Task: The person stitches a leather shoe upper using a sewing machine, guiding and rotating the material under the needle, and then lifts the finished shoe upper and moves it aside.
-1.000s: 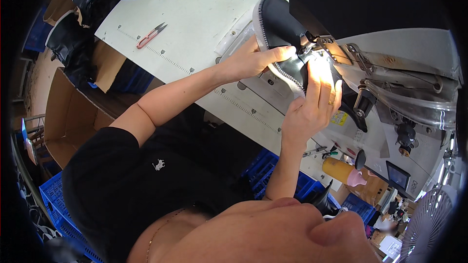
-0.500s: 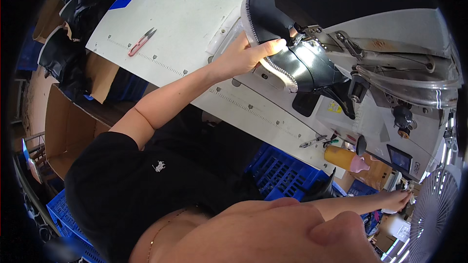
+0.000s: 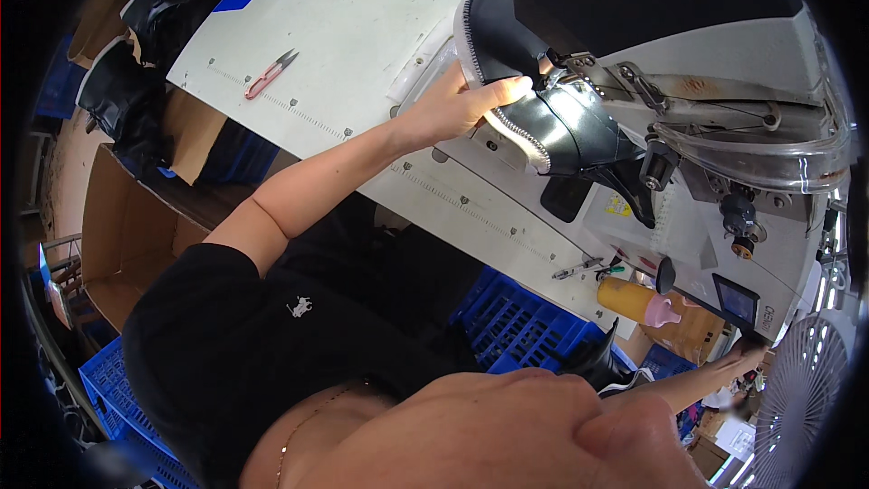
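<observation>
My left hand (image 3: pixel 466 107) is closed round the toe end of a black boot (image 3: pixel 511 36), its thumb pressed on the shiny upper and the fingers hidden beneath. Pale stitching runs along the boot's light sole edge. The boot lies tilted under the head of a sewing machine (image 3: pixel 634 86), by the metal foot, where a bright lamp lights the leather. On the far right my right hand (image 3: pixel 744 355) is stretched past the machine's small screen (image 3: pixel 736 299). It is small and blurred there, and its fingers cannot be made out.
Pink-handled thread snips (image 3: pixel 270 75) lie on the white table (image 3: pixel 335 18). Pens (image 3: pixel 579 268) and an orange bottle (image 3: pixel 626 299) with a pink top are at the right. Blue crates (image 3: pixel 525 317), a cardboard box (image 3: pixel 136 217), more black boots (image 3: pixel 113 91) and a fan (image 3: pixel 801 389) surround the table.
My right hand has moved up, closer to the machine's screen. My left hand keeps its hold on the boot, which stays under the machine head. The whole view has shifted slightly.
</observation>
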A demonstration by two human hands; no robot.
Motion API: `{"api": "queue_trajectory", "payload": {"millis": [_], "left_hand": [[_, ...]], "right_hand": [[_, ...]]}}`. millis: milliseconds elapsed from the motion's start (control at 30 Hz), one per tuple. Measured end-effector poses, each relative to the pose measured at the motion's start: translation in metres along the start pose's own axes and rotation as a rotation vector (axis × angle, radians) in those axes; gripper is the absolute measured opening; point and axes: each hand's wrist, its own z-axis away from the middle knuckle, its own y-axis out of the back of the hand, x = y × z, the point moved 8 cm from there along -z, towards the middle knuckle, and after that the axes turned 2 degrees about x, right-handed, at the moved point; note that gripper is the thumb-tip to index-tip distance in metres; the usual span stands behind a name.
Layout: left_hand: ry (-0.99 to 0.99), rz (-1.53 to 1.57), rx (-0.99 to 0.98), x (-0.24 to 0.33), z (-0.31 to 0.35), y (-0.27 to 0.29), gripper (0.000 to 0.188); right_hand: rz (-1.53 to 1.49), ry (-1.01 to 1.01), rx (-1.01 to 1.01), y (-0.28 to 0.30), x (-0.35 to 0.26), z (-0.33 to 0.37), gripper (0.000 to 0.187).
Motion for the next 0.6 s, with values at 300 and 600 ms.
{"api": "queue_trajectory", "payload": {"millis": [300, 600], "left_hand": [[-0.032, 0.076, 0.023, -0.005, -0.003, 0.003, 0.039], [0.009, -0.001, 0.061, -0.004, -0.003, 0.004, 0.038]], "right_hand": [[0.109, -0.229, -0.023, -0.002, 0.015, 0.044, 0.048], [-0.026, 0.087, -0.159, -0.024, 0.009, 0.066, 0.041]]}}
